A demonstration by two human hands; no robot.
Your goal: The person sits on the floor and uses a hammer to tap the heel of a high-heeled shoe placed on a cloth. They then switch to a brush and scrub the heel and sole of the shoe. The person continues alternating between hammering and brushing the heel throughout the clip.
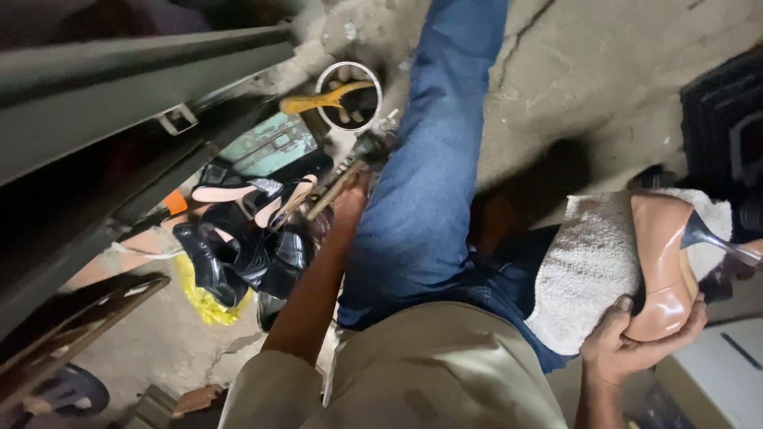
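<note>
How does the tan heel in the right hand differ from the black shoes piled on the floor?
The tan heel is glossy pinkish-tan; the black shoes are black. The tan heel is single, held in the right hand against a white towel on the lap; the black shoes lie heaped on the ground near the left hand. The tan heel shows a thin metallic stiletto. Both look shiny.
</note>
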